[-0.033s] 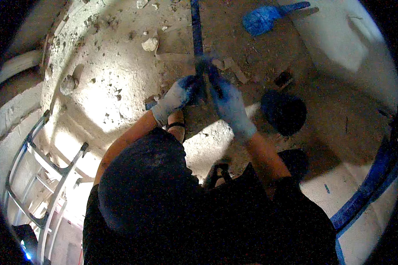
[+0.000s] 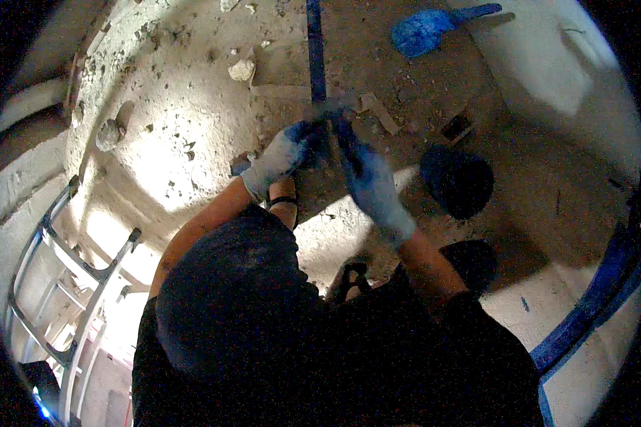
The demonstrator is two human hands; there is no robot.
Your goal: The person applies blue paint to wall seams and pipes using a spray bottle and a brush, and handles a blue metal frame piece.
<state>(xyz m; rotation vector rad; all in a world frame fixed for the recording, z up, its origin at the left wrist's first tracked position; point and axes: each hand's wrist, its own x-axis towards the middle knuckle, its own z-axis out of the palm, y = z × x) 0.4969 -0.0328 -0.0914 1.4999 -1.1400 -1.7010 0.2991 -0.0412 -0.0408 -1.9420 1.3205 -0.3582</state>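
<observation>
My left hand (image 2: pixel 281 155), in a white glove with blue fingers, has its fingers curled in at a dark spot in front of me. Opposite it, my right hand (image 2: pixel 374 183) wears a matching glove, with its fingers bent inward. Whatever lies between them is dark and smeared by motion, so I cannot name it. A narrow dark blue strip (image 2: pixel 316 53) runs from the top edge down to just beyond my fingertips. Whether it joins what I hold, I cannot tell. A pale, blurred streak (image 2: pixel 331 108) crosses just past the fingers.
Stones and rubble, one a pale rock (image 2: pixel 241 70), lie on the dusty floor. A blue tool with a handle (image 2: pixel 421 33) is at the far right. Nearer are a dark round object (image 2: pixel 457 181) and a small dark block (image 2: pixel 456 128). A metal ladder (image 2: pixel 85 260) stands left.
My right hand has shifted slightly toward me. The pale blur by my fingertips shows more clearly. My left hand stays almost in place.
</observation>
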